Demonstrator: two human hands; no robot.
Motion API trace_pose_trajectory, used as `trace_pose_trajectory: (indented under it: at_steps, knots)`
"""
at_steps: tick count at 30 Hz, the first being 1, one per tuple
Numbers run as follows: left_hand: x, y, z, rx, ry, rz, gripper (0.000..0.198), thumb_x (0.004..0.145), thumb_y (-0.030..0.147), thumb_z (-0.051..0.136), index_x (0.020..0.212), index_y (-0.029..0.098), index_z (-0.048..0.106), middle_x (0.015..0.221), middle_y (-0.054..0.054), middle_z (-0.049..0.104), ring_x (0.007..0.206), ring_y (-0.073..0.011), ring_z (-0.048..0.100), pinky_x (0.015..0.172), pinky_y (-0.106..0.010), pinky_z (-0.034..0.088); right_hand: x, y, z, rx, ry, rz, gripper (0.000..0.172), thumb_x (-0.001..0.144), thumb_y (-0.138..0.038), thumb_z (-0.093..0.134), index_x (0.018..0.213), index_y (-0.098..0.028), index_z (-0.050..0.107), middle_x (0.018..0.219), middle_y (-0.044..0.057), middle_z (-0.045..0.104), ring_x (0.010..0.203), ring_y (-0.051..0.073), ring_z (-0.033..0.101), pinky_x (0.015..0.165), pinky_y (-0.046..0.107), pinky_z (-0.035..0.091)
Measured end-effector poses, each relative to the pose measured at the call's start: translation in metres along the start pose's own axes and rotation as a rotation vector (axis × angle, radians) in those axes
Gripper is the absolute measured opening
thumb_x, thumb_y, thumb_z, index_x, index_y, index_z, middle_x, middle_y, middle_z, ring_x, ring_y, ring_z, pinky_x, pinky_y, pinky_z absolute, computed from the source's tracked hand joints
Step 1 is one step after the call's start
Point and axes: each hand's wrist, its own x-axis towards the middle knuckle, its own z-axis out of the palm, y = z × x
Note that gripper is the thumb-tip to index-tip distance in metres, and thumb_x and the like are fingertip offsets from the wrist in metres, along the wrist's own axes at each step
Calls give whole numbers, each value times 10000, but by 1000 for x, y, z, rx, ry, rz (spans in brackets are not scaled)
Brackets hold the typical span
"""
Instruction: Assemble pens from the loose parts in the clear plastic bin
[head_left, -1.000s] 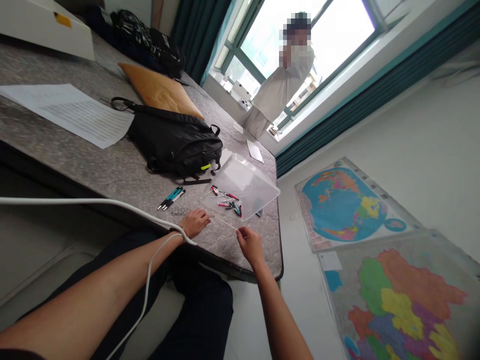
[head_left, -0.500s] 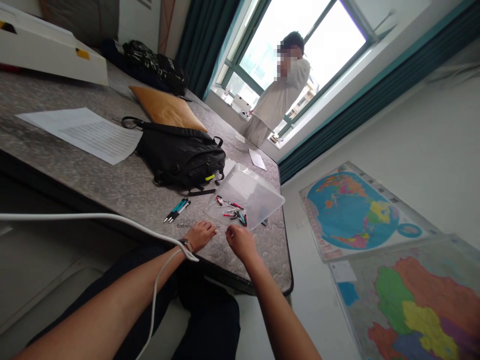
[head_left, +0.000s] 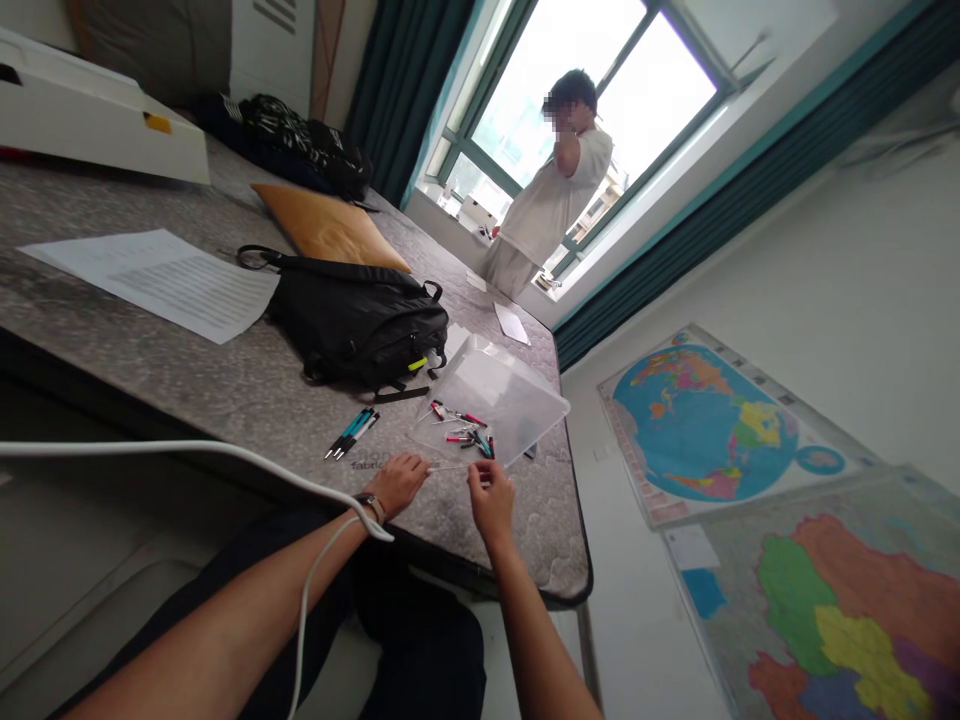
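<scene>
My left hand (head_left: 401, 482) rests at the mattress's near edge, its fingers closed around the end of a thin pale rod (head_left: 448, 467) that looks like a pen refill. The rod stretches across to my right hand (head_left: 492, 495), whose thumb and forefinger are pinched at its other end. Just beyond the hands lies a clear plastic box (head_left: 521, 395), with loose pen parts (head_left: 472, 437) in red, black, teal and white by its near side. Several click pens (head_left: 352, 433), teal, black and white, lie side by side left of my hands.
A black backpack (head_left: 360, 320) lies beyond the pens, with a brown envelope (head_left: 330, 228) and a printed sheet (head_left: 161, 283) near it. A white cable (head_left: 225, 450) crosses over my left wrist. Another person (head_left: 559, 200) stands by the window. Maps (head_left: 705, 420) hang on the right wall.
My right hand has moved to the right, away from my left, and the thin pale rod now shows between them. The person at the window has shifted an arm slightly.
</scene>
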Motion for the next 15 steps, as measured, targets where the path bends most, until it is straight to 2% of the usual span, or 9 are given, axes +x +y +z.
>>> trace_pose_trajectory:
  at_steps: [4, 7, 9, 12, 15]
  knots:
    - [0, 1, -1, 10, -6, -8, 290, 995, 297, 341, 993, 205, 616, 950, -78, 618, 926, -209, 537, 788, -344, 384, 15, 27, -25, 514, 222, 341, 299, 739, -437, 712, 851, -183, 603, 862, 52, 720, 804, 204, 708, 665, 295, 562]
    - [1, 1, -2, 27, -21, -8, 283, 992, 298, 347, 981, 204, 614, 966, -80, 614, 934, -215, 531, 782, -347, 382, 24, 58, -42, 763, 303, 535, 317, 663, -371, 759, 854, -197, 575, 942, 43, 724, 854, 202, 716, 715, 310, 576]
    - [2, 1, -2, 36, -30, -14, 271, 988, 295, 358, 977, 204, 613, 973, -79, 611, 934, -217, 528, 782, -350, 380, 25, 80, -47, 793, 330, 657, 278, 668, -326, 741, 851, -209, 566, 877, 17, 719, 786, 173, 713, 674, 279, 572]
    - [2, 0, -1, 43, -37, -18, 252, 982, 292, 373, 974, 205, 610, 981, -77, 609, 942, -220, 526, 792, -357, 378, 20, 106, -40, 770, 370, 823, 163, 715, -268, 674, 816, -218, 557, 708, -18, 670, 612, 121, 660, 557, 214, 532]
    - [3, 0, -1, 48, -42, -21, 237, 976, 288, 387, 966, 204, 608, 990, -80, 608, 952, -224, 524, 798, -361, 379, 17, 120, -23, 734, 338, 838, 110, 748, -270, 631, 745, -218, 534, 601, -29, 606, 523, 117, 610, 496, 209, 511]
